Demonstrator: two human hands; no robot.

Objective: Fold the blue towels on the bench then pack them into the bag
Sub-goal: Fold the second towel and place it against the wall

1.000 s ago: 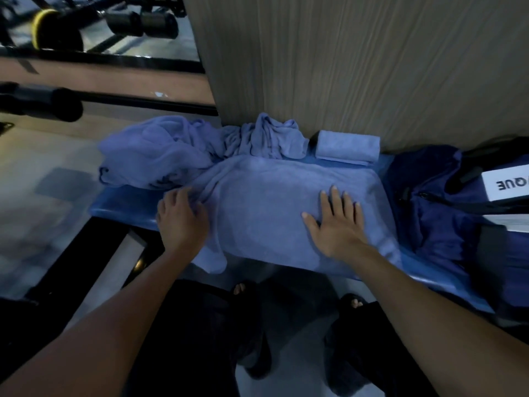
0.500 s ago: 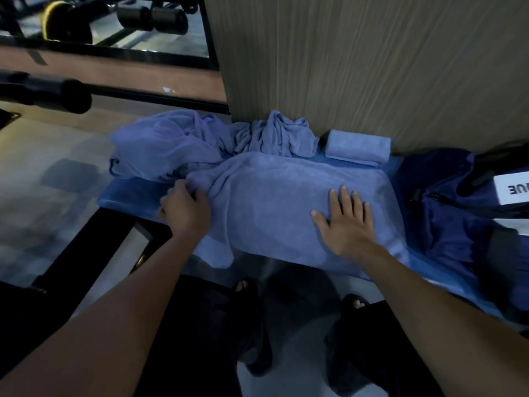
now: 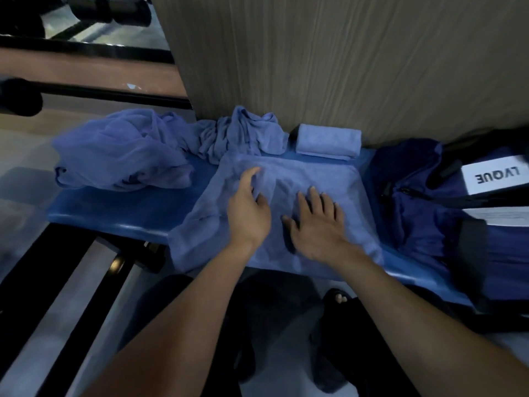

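A: Where's the towel being folded?
B: The spread towel (image 3: 289, 202) lies mid-bench (image 3: 120, 216). The right hand (image 3: 317, 224) presses flat on it, fingers straight and spread; the left hand (image 3: 249, 210) touches its wrinkled part, fingers loosely extended.
A: The rest?
B: Crumpled towels (image 3: 123, 156) at ten o'clock, folded towel (image 3: 327, 141) at one, bag (image 3: 446, 202) at three

Blue towel (image 3: 300, 179) spread on bench (image 3: 120, 213), crumpled towels (image 3: 120, 150) left, navy bag (image 3: 429, 202) right
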